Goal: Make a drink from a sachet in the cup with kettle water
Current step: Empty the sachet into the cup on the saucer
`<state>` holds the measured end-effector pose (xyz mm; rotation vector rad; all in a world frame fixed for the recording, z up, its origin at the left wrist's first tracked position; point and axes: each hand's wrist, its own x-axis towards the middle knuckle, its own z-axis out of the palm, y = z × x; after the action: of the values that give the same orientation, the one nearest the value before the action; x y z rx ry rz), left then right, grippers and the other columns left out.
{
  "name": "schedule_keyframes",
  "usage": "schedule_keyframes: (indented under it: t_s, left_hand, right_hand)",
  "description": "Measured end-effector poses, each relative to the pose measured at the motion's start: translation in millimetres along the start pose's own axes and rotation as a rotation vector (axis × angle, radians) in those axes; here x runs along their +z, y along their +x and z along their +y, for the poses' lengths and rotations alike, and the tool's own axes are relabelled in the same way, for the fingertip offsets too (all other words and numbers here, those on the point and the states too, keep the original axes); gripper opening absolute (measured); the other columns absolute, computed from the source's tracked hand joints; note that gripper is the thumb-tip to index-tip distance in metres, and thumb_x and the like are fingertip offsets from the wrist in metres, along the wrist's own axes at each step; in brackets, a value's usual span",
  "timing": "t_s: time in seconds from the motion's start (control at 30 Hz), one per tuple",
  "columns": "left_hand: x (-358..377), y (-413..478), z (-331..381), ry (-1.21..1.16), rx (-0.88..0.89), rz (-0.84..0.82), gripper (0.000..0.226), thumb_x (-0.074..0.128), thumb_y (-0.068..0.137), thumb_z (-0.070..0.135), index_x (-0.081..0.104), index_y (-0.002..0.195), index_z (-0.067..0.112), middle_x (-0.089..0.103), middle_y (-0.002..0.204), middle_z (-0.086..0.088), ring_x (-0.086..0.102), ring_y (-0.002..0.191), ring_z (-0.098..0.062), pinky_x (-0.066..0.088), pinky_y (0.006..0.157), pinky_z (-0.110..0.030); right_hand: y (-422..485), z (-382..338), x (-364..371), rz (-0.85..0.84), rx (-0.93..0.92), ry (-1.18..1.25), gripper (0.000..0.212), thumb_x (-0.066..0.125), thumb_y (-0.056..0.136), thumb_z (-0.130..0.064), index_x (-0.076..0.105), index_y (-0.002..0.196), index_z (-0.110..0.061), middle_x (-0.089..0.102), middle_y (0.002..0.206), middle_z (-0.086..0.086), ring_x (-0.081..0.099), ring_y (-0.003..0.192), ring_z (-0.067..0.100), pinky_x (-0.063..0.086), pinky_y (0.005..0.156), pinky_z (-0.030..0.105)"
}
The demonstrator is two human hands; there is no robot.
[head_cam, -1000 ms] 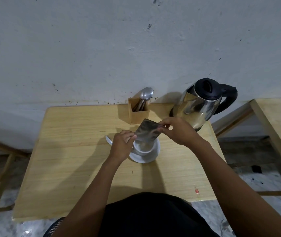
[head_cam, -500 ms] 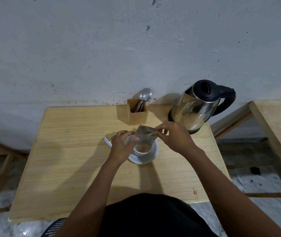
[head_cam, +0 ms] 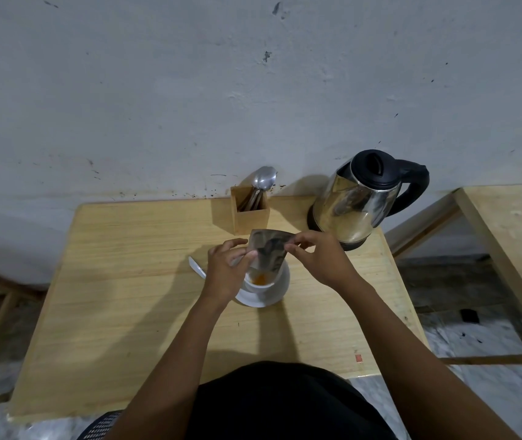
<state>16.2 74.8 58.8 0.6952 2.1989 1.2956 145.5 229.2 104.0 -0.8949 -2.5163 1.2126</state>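
Observation:
A silver foil sachet (head_cam: 267, 250) is held tipped, mouth down, over a white cup (head_cam: 261, 282) that stands on a white saucer (head_cam: 277, 292). Orange powder lies in the bottom of the cup. My left hand (head_cam: 226, 269) pinches the sachet's left side and my right hand (head_cam: 317, 257) pinches its upper right corner. A steel kettle (head_cam: 359, 201) with a black lid and handle stands at the back right of the wooden table (head_cam: 132, 281), just beyond my right hand.
A small wooden holder (head_cam: 250, 211) with spoons stands against the wall behind the cup. A white spoon (head_cam: 197, 266) lies left of the saucer, partly under my left hand. A second wooden table (head_cam: 507, 236) is at the right, across a gap.
The sachet has been tipped lower over the cup, and orange powder now shows inside it. Both hands keep hold of the sachet.

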Motion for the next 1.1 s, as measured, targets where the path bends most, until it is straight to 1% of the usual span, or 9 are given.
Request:
schedule_keyframes:
  t_s: [0.13, 0.23, 0.3, 0.43, 0.5, 0.63, 0.8, 1.0, 1.1]
  left_hand:
    - [1, 1, -2, -0.038, -0.005, 0.01, 0.018, 0.068, 0.084, 0.031, 0.076, 0.093, 0.019, 0.058, 0.107, 0.016, 0.037, 0.119, -0.015, 0.03, 0.092, -0.027]
    - [1, 3, -4, -0.093, 0.016, 0.001, 0.016, 0.071, 0.076, 0.041, 0.076, 0.082, 0.027, 0.062, 0.105, 0.008, 0.046, 0.117, -0.023, 0.041, 0.099, -0.04]
    - [2, 4, -2, -0.055, 0.038, 0.013, 0.013, 0.07, 0.079, 0.036, 0.074, 0.083, 0.024, 0.063, 0.104, 0.004, 0.047, 0.114, -0.021, 0.04, 0.101, -0.044]
    - [5, 3, -4, -0.021, 0.018, -0.03, 0.017, 0.063, 0.087, 0.033, 0.073, 0.096, 0.022, 0.061, 0.116, 0.0, 0.045, 0.12, -0.023, 0.041, 0.103, -0.047]
    - [7, 3, -8, -0.031, 0.002, -0.043, 0.019, 0.061, 0.088, 0.033, 0.074, 0.094, 0.02, 0.06, 0.122, -0.002, 0.044, 0.123, -0.026, 0.042, 0.103, -0.049]
    - [9, 2, -3, 0.066, 0.003, -0.055, 0.027, 0.061, 0.089, 0.031, 0.076, 0.089, 0.009, 0.062, 0.122, -0.005, 0.037, 0.124, -0.024, 0.036, 0.105, -0.042]
    - [9, 3, -7, 0.026, 0.054, -0.03, 0.02, 0.067, 0.083, 0.036, 0.079, 0.084, 0.02, 0.067, 0.1, 0.003, 0.046, 0.116, -0.023, 0.039, 0.099, -0.039]
    - [5, 4, -6, -0.015, 0.049, 0.065, 0.025, 0.078, 0.069, 0.04, 0.078, 0.077, 0.016, 0.067, 0.1, 0.004, 0.049, 0.112, -0.021, 0.041, 0.092, -0.032]
    - [5, 4, 1, 0.008, 0.065, 0.032, 0.022, 0.075, 0.075, 0.036, 0.078, 0.083, 0.015, 0.065, 0.105, 0.006, 0.046, 0.115, -0.02, 0.036, 0.092, -0.029]
  right_hand:
    - [-1, -1, 5, 0.04, 0.021, 0.006, 0.006, 0.071, 0.087, -0.024, 0.075, 0.09, -0.021, 0.069, 0.082, -0.015, 0.06, 0.075, -0.001, 0.048, 0.072, 0.025]
    - [-2, 1, 7, 0.12, 0.078, -0.008, 0.006, 0.07, 0.087, -0.029, 0.074, 0.09, -0.026, 0.069, 0.083, -0.017, 0.062, 0.076, 0.002, 0.051, 0.07, 0.028]
    - [-2, 0, 9, 0.108, 0.084, 0.023, 0.006, 0.071, 0.087, -0.028, 0.074, 0.09, -0.025, 0.07, 0.085, -0.016, 0.062, 0.075, 0.003, 0.051, 0.07, 0.028]
    - [-3, -1, 13, 0.071, 0.055, 0.02, 0.007, 0.07, 0.088, -0.027, 0.074, 0.092, -0.022, 0.069, 0.086, -0.016, 0.062, 0.078, 0.006, 0.05, 0.072, 0.028]
    - [-4, -1, 14, 0.062, 0.042, 0.024, 0.008, 0.07, 0.088, -0.026, 0.074, 0.093, -0.022, 0.069, 0.086, -0.015, 0.062, 0.077, 0.005, 0.05, 0.072, 0.028]
    - [-6, -3, 16, 0.001, 0.003, 0.028, 0.01, 0.069, 0.089, -0.024, 0.075, 0.096, -0.022, 0.071, 0.09, -0.012, 0.062, 0.079, 0.005, 0.051, 0.074, 0.027]
    - [-7, -4, 19, 0.032, -0.007, 0.022, 0.008, 0.069, 0.088, -0.023, 0.074, 0.095, -0.022, 0.066, 0.083, -0.018, 0.061, 0.078, 0.005, 0.053, 0.075, 0.03]
    - [-10, 0, 25, 0.095, 0.014, -0.009, 0.012, 0.068, 0.089, -0.029, 0.072, 0.096, -0.021, 0.069, 0.086, -0.012, 0.062, 0.079, 0.004, 0.052, 0.073, 0.028]
    - [-10, -2, 25, 0.049, -0.006, 0.023, 0.012, 0.065, 0.09, -0.029, 0.069, 0.1, -0.024, 0.067, 0.086, -0.013, 0.061, 0.079, 0.005, 0.052, 0.073, 0.028]
